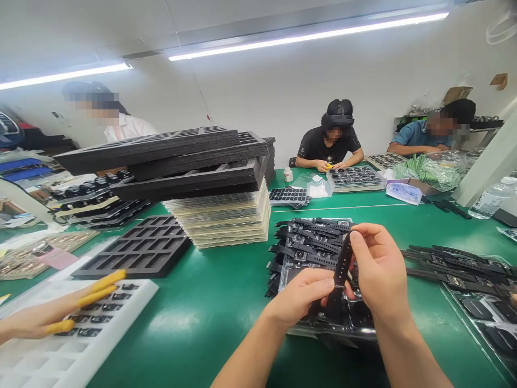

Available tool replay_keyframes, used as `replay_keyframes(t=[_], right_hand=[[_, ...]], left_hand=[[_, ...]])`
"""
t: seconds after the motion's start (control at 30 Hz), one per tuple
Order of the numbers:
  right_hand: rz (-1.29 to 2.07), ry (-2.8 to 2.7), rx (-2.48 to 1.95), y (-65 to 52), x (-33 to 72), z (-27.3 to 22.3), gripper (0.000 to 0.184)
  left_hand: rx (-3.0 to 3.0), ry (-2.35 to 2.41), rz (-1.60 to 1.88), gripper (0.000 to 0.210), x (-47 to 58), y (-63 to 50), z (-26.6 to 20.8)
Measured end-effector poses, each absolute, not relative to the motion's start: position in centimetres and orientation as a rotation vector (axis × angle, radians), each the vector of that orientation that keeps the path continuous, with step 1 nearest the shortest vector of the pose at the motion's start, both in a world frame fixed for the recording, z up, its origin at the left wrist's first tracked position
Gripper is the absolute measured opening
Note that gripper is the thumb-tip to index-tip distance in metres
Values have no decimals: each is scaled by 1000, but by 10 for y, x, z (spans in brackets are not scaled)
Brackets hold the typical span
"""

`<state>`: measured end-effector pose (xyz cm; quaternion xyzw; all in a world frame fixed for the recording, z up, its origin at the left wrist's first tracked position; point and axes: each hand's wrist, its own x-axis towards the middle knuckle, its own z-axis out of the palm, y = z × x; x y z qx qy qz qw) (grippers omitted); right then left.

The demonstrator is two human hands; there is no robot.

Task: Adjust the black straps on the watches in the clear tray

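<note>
Between my two hands I hold a black watch strap (343, 264) with a row of small holes. My left hand (301, 296) pinches its lower part, thumb on top. Higher up, my right hand (377, 264) grips the upper end between thumb and fingers. Whether a watch case is joined to the strap's lower end is hard to make out. Under my hands lies a clear plastic tray (285, 280), its far part covered by rows of watches with black straps (311, 237). Dark pieces sit in the tray's nearer compartments, partly hidden by my hands.
At right, another tray (464, 307) holds strapped watches. A co-worker's hand with yellow finger covers (97, 291) reaches over a white foam tray (133, 312). Black foam trays (194, 178) lean on a stack of pale sheets (226, 221). Two people work across the green table (210, 302).
</note>
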<state>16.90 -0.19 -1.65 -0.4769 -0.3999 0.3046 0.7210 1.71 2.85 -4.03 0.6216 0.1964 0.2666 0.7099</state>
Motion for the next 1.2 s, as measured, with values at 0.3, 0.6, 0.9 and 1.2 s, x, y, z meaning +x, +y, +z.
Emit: replay_keyframes(t=[0.3, 0.6, 0.9, 1.2], right_hand=[[623, -903, -1057, 0, 172, -16, 22], [638, -917, -1062, -2, 170, -17, 19], [658, -1399, -1136, -11, 172, -17, 28], [1013, -1139, -1015, -8, 163, -21, 35]], left_hand=[[1330, 446, 598, 57, 21, 22, -37], [1345, 420, 610, 62, 21, 22, -44], [2416, 807, 1233, 37, 13, 22, -42], [2609, 699, 1461, 51, -1, 14, -28]])
